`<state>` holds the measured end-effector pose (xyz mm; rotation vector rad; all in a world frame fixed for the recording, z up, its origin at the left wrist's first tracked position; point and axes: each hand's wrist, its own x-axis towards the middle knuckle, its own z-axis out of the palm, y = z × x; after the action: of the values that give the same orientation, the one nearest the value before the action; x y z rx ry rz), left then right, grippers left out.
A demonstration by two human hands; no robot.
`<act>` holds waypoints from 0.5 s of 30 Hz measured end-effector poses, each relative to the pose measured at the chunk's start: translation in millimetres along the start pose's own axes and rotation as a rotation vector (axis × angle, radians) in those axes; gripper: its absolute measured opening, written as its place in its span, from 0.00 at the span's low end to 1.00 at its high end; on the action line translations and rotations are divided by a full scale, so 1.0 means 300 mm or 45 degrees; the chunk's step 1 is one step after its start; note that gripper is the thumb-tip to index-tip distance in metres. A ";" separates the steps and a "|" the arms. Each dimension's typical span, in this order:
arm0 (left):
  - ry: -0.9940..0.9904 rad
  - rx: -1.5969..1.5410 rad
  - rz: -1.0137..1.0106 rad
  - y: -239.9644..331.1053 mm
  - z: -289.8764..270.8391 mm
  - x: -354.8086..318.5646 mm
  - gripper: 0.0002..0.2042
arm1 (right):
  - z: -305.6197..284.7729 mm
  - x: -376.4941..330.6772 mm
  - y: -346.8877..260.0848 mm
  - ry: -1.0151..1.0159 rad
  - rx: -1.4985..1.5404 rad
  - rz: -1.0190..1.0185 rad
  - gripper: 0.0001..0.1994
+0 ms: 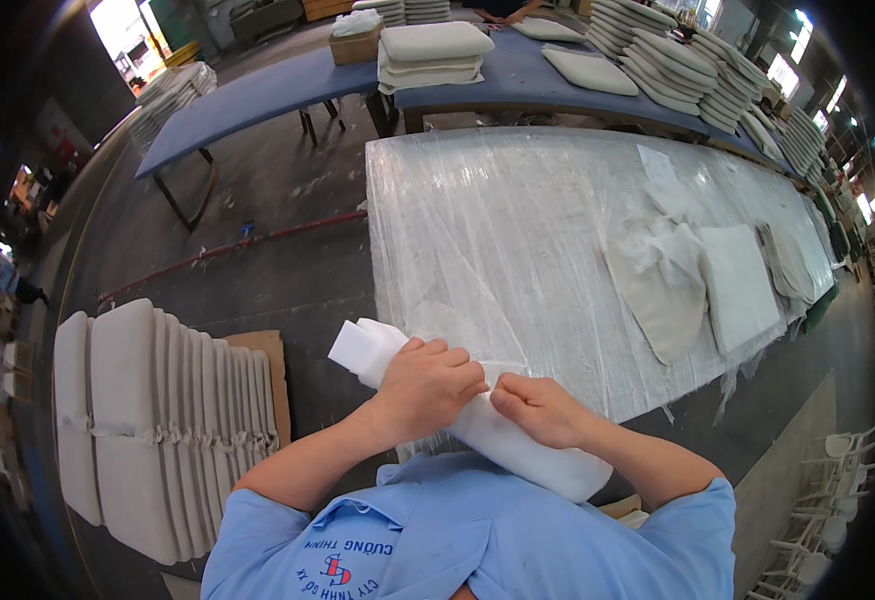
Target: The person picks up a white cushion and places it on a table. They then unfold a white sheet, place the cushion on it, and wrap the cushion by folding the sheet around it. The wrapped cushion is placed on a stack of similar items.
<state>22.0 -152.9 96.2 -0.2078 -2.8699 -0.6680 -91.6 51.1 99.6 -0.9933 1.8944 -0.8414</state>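
Both hands are closed on one thing: a rolled white foam pad, held in front of the chest, over the near edge of the work table, which is covered with clear plastic film. The left hand lies on top of the roll, with the fingers curled down over it, so it is holding the roll and is not open. The right hand is just beside it, almost touching, and its fingers also pinch or press the roll; I cannot tell how tight this grip is.

The long axis of the roll runs on a diagonal. One end sticks out up and to the left beyond the left hand, and the other end goes down and to the right, under the right forearm, toward the blue shirt. So the free upper end is nearer to the left hand, and the lower end is nearer to the right hand.

Farther from the right hand, on the table, lie some flat cushion covers and a white foam slab, well apart from both hands. Below the left elbow, on the floor, stands a row of beige seat cushions.
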 end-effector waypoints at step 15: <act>0.258 0.156 0.188 0.151 0.107 -0.057 0.26 | -0.022 0.082 0.084 -0.123 0.039 -0.116 0.16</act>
<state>41.7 -99.9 83.6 -0.3116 -2.6588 -0.4562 -114.1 42.9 73.2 -1.0886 1.7613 -0.8572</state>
